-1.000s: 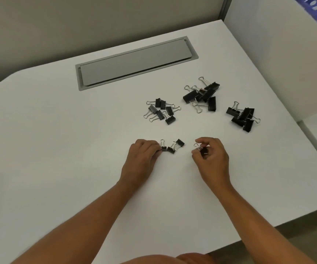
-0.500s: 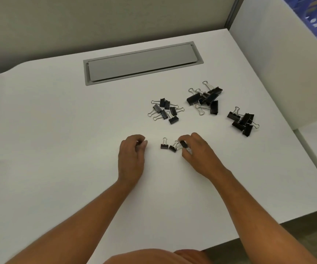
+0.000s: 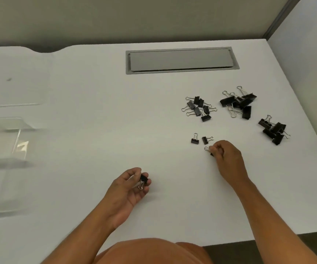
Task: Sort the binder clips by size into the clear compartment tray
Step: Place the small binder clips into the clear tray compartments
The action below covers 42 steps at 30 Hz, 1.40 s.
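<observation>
Left hand: the left hand [image 3: 130,184] is lifted over the near middle of the white desk [image 3: 100,115], palm turned partly up, fingers curled inward.
Left fingers: thumb and fingertips [image 3: 148,182] are drawn together and pinch a small black binder clip [image 3: 143,180]; its wire handles point down toward the palm.
Right hand: the right hand [image 3: 227,157] is low at the desk surface, just right of the loose clips, knuckles up.
Right fingers: thumb and forefinger [image 3: 213,148] are closed on a second small binder clip [image 3: 209,150]; only a wire loop and a sliver of black body show past the fingertips, so the grip on the body itself cannot be judged closely.
Loose clips: two small binder clips [image 3: 201,140] lie side by side on the desk, just left of and beyond the right hand, apart from each other.
Small-clip pile: a cluster of smaller clips [image 3: 199,108] lies beyond those two.
Large-clip pile: a heap of the biggest clips [image 3: 239,102] lies to the right of that cluster.
Medium-clip pile: a third heap [image 3: 273,131] lies near the desk's right edge.
Tray: the clear compartment tray [image 3: 11,141] lies at the far left of the desk, well apart from both hands and all piles; its walls are faint and blurred.
Cable hatch: a grey cable-access cover [image 3: 180,60] is set into the desk at the back.
</observation>
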{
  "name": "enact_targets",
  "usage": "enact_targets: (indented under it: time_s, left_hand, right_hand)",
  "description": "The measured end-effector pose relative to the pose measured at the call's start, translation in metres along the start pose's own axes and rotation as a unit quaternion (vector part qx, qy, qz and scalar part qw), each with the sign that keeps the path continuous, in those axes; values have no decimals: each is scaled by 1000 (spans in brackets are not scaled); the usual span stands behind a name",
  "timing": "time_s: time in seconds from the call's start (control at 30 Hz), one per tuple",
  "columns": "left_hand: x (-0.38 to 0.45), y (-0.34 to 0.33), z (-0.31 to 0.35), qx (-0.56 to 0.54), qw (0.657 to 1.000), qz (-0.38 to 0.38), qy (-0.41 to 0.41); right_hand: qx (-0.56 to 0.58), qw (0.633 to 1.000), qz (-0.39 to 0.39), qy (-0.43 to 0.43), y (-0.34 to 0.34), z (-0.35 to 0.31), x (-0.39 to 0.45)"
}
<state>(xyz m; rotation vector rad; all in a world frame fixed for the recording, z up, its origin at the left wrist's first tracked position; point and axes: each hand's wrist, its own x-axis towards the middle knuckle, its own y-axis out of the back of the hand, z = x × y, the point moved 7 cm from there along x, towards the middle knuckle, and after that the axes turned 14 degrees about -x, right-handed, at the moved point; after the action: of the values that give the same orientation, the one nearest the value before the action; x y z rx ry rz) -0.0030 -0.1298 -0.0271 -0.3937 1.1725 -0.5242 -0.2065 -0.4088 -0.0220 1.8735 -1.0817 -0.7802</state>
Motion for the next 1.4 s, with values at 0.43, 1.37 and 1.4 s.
enact_targets:
  time_s: [0.43,1.37,1.4]
  left_hand:
    - [-85,95,166,91,977,-46,-188]
    - [-155,281,324,337,743,207,-540]
    - [-154,279,325,339,743,204,-540]
  right_hand:
    - [364,882,-290,-72,-130,-294,-130]
    - [-12,926,-236,293,-207,-557,-181]
    - [-23,921,-234,310,-208,-561,-183]
